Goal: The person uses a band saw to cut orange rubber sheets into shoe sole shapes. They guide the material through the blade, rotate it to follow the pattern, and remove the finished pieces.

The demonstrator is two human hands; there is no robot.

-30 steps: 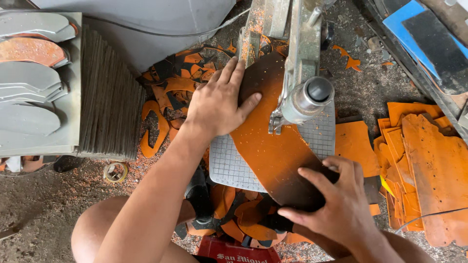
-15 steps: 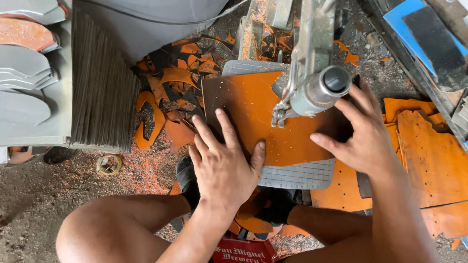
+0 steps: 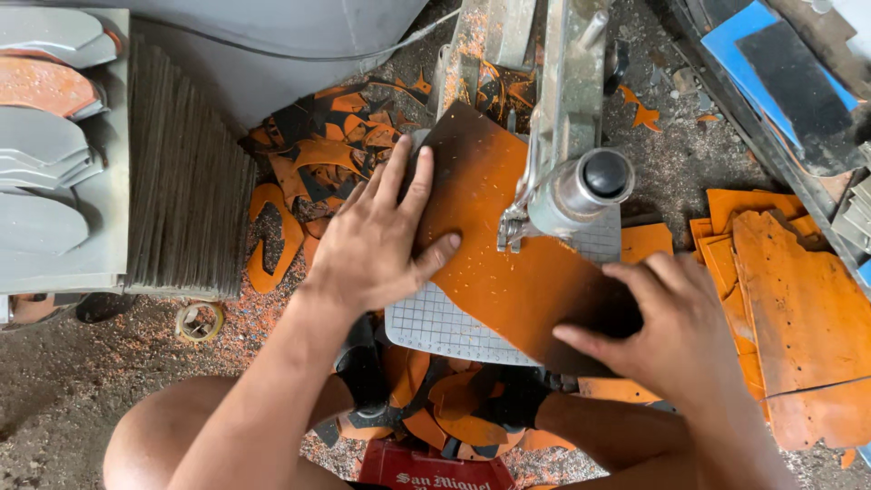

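An orange sheet [image 3: 508, 236] with dark scorched edges lies tilted on a grey gridded cutting pad [image 3: 435, 328] under a metal press machine [image 3: 581, 172]. My left hand [image 3: 376, 240] presses flat on the sheet's upper left part, fingers spread. My right hand [image 3: 667, 322] rests on the sheet's lower right corner, fingers spread and pressing down. The machine's round metal knob [image 3: 594, 186] hangs over the sheet between my two hands.
Orange offcuts [image 3: 308, 181] litter the ground left of the machine. A stack of orange sheets [image 3: 798, 299] lies at right. Grey sole-shaped pieces [image 3: 45, 154] sit on a grey shelf at left beside ribbed dark sheets [image 3: 186, 172]. My bare knees are below.
The sheet has been turned on the pad from lying crosswise to tilted. My left hand moved up to its upper left; my right hand moved down to its lower right corner.
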